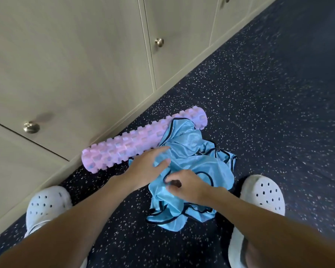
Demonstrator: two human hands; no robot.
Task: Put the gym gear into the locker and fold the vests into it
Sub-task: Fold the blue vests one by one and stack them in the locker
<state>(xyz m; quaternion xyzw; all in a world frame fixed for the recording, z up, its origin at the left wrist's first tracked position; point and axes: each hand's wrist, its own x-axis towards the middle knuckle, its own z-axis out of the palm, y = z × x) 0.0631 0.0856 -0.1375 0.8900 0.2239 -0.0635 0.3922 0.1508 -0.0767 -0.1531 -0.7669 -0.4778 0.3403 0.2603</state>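
A crumpled pile of light blue vests (pixel 197 159) with black trim lies on the dark speckled floor between my feet. A pink ridged foam roller (pixel 135 140) lies just beyond it, along the foot of the lockers, its right end partly under the fabric. My left hand (pixel 147 167) rests on the near-left part of the pile with its fingers stretched out flat. My right hand (pixel 184 184) has its fingers curled and pinches the blue fabric near a black hem.
Pale wooden locker doors (pixel 70 64) with round metal knobs (pixel 31 127) line the left and far side, all closed. My white perforated clogs (pixel 263 194) stand on either side of the pile. Dark speckled rubber floor (pixel 278 93) stretches to the right.
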